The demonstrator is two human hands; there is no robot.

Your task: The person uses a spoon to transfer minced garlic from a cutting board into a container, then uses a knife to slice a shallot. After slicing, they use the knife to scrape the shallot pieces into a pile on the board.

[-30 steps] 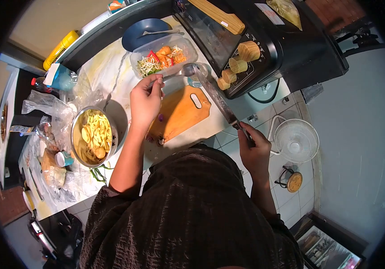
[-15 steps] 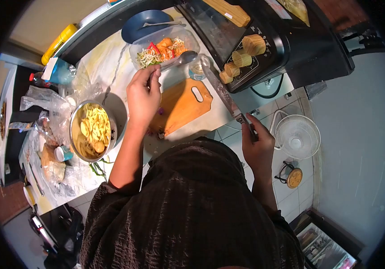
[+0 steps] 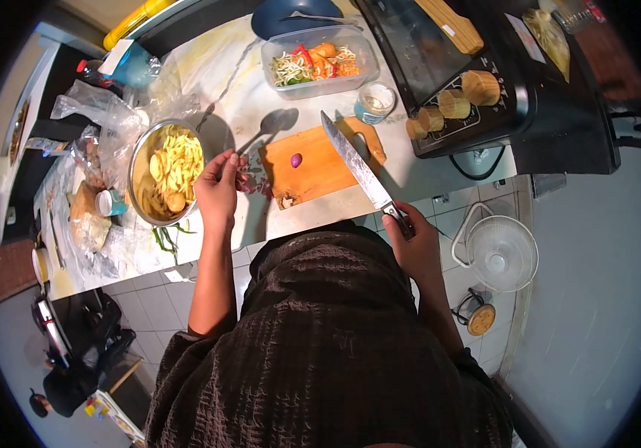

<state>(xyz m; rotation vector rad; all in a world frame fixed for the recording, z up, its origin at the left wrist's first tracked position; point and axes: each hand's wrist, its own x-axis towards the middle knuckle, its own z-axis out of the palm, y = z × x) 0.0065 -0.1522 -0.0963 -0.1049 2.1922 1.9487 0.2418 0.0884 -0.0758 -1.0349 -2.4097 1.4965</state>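
Long, pointed, dark-handled knife (image 3: 365, 175)

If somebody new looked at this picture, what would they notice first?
Probably the long, pointed metal knife, held in the right hand and slanting across the view of the flat, orange wooden cutting board. Next might come the small, oval purple bulb lying on that board, and the round, shiny metal bowl of yellow slices to its left.

Kitchen, black oven (image 3: 552, 104), cutting board (image 3: 320, 179), knife (image 3: 355, 166), metal bowl (image 3: 139, 190) of cut food (image 3: 179, 160), marbled counter (image 3: 220, 67)
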